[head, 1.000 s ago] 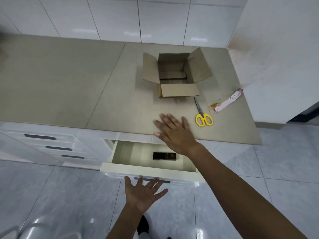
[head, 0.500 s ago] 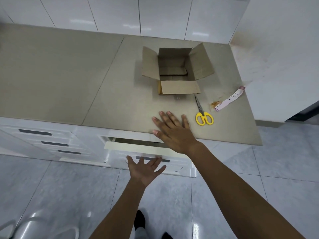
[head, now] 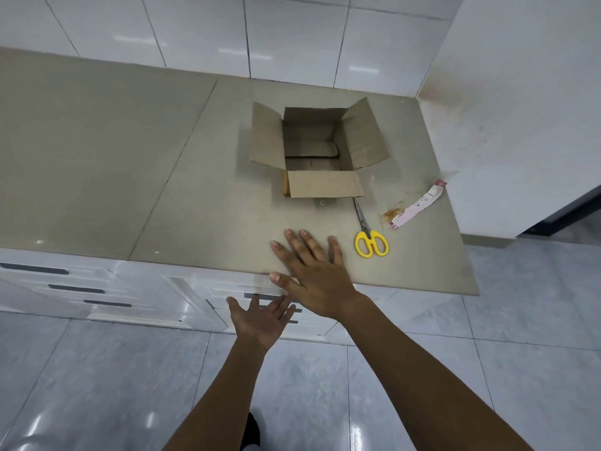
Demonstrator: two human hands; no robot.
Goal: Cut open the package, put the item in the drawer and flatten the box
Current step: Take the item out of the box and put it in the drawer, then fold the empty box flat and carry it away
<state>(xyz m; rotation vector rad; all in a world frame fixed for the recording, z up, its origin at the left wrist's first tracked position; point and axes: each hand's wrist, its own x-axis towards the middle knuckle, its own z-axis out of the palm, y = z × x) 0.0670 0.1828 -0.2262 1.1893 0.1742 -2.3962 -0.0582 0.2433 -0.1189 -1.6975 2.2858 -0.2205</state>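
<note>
Box (head: 320, 148) sitting open on the table (head: 136, 164), flaps spread.
Your right hand (head: 317, 278) is lying flat near the scissors (head: 370, 237), fingers wide; your left hand (head: 260, 319) is pressing the drawer (head: 227, 292) front, fingers splayed, holding nothing.

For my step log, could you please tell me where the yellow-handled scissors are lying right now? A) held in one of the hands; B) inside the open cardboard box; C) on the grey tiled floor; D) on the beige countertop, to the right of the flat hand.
D: the yellow-handled scissors lie on the beige countertop, just right of the right hand pressed flat on it, outside the open cardboard box.
</note>
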